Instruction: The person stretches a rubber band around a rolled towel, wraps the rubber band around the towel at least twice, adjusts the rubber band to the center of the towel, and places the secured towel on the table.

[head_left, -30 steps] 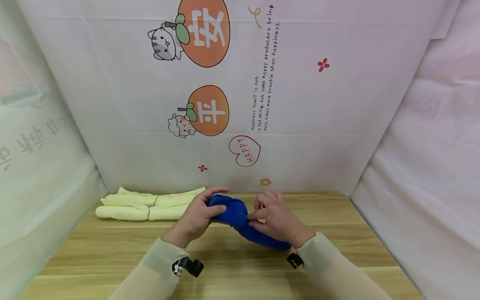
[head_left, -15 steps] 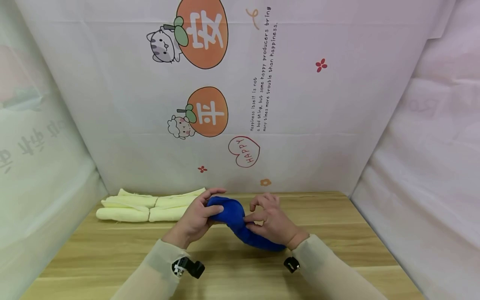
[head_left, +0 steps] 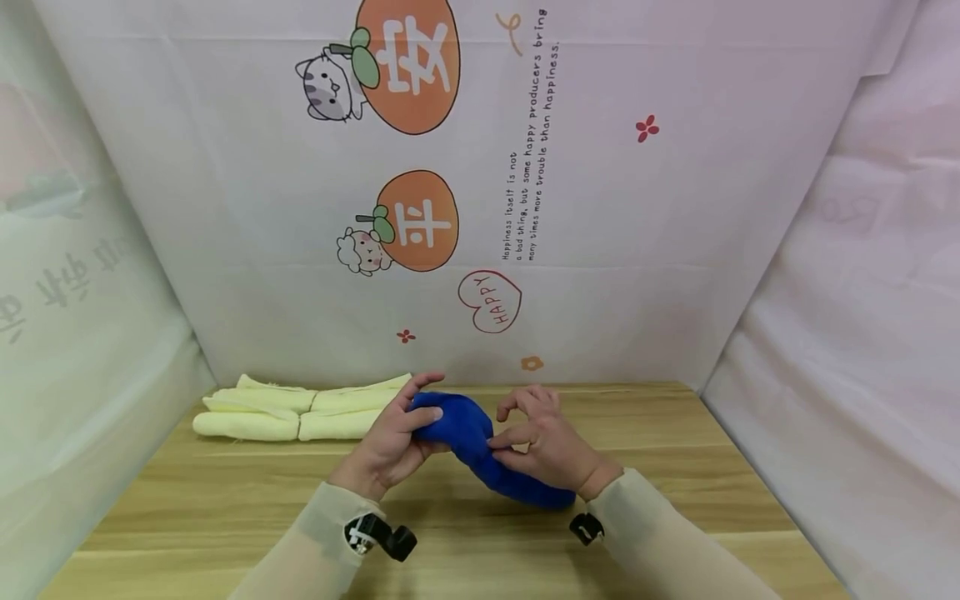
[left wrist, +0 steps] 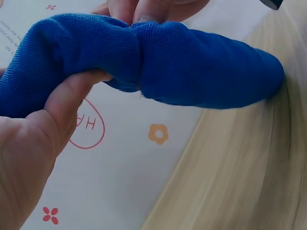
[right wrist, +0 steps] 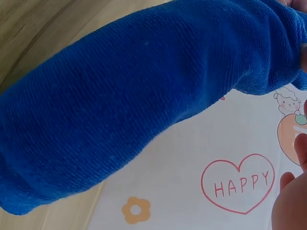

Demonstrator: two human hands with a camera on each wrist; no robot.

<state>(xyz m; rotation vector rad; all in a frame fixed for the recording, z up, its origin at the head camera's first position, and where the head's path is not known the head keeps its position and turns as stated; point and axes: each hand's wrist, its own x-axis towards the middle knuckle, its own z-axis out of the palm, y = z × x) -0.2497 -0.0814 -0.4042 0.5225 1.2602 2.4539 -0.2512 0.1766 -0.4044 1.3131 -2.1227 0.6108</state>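
A rolled blue towel (head_left: 468,429) is held slanting over the table, its right end lower. My left hand (head_left: 392,446) grips its upper left end, thumb on top. At the middle, my right hand (head_left: 547,442) pinches at the narrowed waist of the roll, with the index finger raised. The left wrist view shows the blue roll (left wrist: 211,69) drawn in by a thin crease, the right fingertips (left wrist: 151,9) just behind it. The right wrist view is mostly filled by the towel (right wrist: 110,100), and the pinch point is hidden there.
Rolled pale yellow towels (head_left: 255,425), cinched at their middles, lie at the back left against the printed white backdrop (head_left: 600,250). White cloth walls (head_left: 862,350) enclose both sides of the wooden table (head_left: 465,558). A small black device (head_left: 393,537) is strapped to each wrist.
The left hand has shifted slightly left and its fingers have spread a little. The right hand has moved slightly left, still at the towel's waist.
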